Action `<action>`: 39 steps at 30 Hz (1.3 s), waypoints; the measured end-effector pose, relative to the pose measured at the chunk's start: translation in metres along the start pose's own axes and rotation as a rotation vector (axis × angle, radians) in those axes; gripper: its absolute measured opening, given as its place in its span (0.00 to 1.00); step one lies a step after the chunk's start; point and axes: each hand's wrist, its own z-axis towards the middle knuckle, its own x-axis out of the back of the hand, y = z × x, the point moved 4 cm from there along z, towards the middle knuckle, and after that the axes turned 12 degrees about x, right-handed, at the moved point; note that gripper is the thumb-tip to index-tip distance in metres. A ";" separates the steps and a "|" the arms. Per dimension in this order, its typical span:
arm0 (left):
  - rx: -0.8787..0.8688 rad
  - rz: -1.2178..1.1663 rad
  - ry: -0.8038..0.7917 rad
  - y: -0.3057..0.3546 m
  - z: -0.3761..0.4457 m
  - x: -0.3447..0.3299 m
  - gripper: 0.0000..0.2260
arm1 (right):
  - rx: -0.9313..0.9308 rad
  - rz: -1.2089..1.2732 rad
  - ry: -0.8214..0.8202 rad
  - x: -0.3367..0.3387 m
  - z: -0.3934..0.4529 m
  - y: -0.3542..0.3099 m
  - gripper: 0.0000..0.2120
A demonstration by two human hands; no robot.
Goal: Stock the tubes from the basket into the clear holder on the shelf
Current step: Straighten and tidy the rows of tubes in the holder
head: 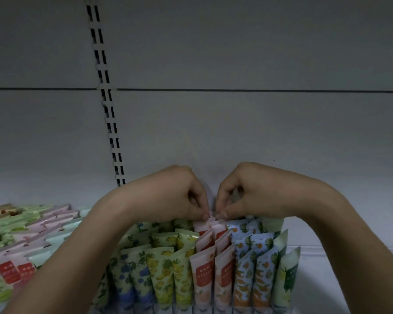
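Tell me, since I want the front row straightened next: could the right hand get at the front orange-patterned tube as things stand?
Probably yes. The front orange-patterned tube stands exposed below the right hand, nothing covering it. But that hand is pinching a pink tube at the back and must release first.

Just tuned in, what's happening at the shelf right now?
A person is stocking tubes into the clear holder on the shelf. The left hand and right hand each pinch the top edge of a pink tube at the back of the pink rows, right against the shelf's back panel. The rows in front, blue, yellow, pink, orange and green, already stand full. More tubes lie stacked to the left. No basket is in view.
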 end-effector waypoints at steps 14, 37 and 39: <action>0.018 0.020 -0.147 0.008 -0.005 -0.011 0.04 | -0.035 -0.049 -0.168 -0.017 0.001 -0.006 0.01; -0.013 0.037 -0.178 0.015 -0.023 0.002 0.04 | -0.022 0.017 -0.147 -0.002 -0.012 -0.021 0.02; -0.010 0.063 -0.214 0.018 -0.025 -0.003 0.05 | -0.043 -0.025 -0.201 -0.008 -0.013 -0.022 0.04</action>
